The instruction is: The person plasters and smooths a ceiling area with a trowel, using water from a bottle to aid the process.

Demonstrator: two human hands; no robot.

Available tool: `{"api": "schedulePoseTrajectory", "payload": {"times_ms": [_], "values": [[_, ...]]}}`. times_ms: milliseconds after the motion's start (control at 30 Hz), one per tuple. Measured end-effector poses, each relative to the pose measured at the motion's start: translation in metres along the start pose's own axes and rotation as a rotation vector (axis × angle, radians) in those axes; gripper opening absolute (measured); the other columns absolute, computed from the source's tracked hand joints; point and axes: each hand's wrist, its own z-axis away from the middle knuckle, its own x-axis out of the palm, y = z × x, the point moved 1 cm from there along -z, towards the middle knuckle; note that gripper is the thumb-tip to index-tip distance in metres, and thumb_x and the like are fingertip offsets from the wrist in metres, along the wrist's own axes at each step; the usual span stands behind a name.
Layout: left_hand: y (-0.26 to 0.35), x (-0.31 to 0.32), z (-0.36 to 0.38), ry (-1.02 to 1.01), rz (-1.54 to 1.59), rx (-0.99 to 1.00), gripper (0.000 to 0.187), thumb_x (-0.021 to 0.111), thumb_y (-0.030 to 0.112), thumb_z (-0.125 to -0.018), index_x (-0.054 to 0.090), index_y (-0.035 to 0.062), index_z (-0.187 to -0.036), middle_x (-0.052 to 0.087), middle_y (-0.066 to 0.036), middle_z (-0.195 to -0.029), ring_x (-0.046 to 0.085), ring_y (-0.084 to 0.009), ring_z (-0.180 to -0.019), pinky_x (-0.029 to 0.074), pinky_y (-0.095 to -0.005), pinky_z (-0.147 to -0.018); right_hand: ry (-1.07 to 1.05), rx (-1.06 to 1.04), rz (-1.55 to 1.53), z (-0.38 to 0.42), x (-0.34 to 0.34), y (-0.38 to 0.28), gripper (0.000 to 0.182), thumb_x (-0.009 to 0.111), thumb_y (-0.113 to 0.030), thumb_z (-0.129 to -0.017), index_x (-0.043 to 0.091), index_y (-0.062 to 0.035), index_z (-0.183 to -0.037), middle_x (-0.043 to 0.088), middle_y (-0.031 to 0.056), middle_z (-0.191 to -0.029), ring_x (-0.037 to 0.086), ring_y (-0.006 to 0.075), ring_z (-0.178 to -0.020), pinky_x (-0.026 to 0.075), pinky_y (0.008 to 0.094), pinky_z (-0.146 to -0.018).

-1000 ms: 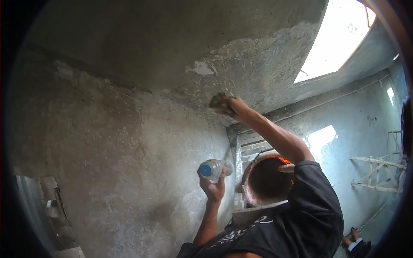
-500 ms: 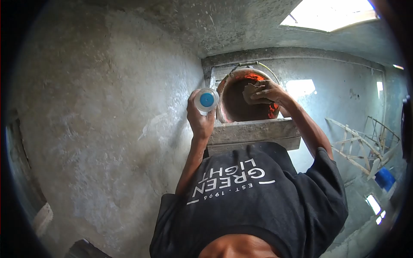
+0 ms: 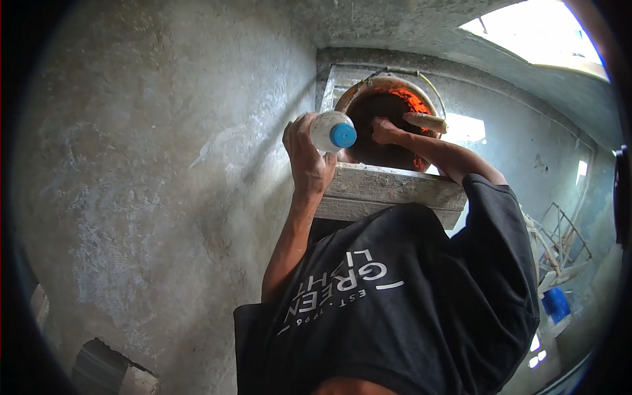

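My left hand point(image 3: 308, 155) is wrapped round a clear bottle point(image 3: 322, 132) with a blue cap, tilted toward the bucket. An orange bucket point(image 3: 351, 99) with a wire handle holds a dark, greyish-brown material. My right hand point(image 3: 383, 130) reaches inside it, fingers curled down near the material; whatever it may grip is hidden. A pale, rounded tool handle point(image 3: 426, 122) rests across the bucket's right side, just above my right forearm.
A wooden plank point(image 3: 395, 191) runs between my body and the bucket. A rough plastered wall point(image 3: 158, 164) rises at the left. At the right are a wooden frame point(image 3: 559, 247) and a blue container point(image 3: 556, 304).
My right hand has moved down and left, deeper into the bucket. The tool handle now shows at the bucket's right side. The bottle has tilted toward the bucket. The whole view has shifted.
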Motion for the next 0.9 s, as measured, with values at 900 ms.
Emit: {"api": "schedulePoseTrajectory", "payload": {"times_ms": [900], "values": [[-0.002,0.003,-0.003,-0.033,0.025,-0.019,0.076,0.078,0.001,-0.060,0.041,0.0009,-0.127,0.052,-0.018,-0.119,0.051,-0.0361,-0.114,0.036,-0.0492,-0.100,-0.259,-0.239,0.019,-0.045,0.082,0.061,0.017,0.064,-0.016,-0.075,0.063,-0.0090,-0.059,0.065,0.0090,-0.075,0.057,0.0199,-0.063,0.044,0.0373,-0.052]]}}
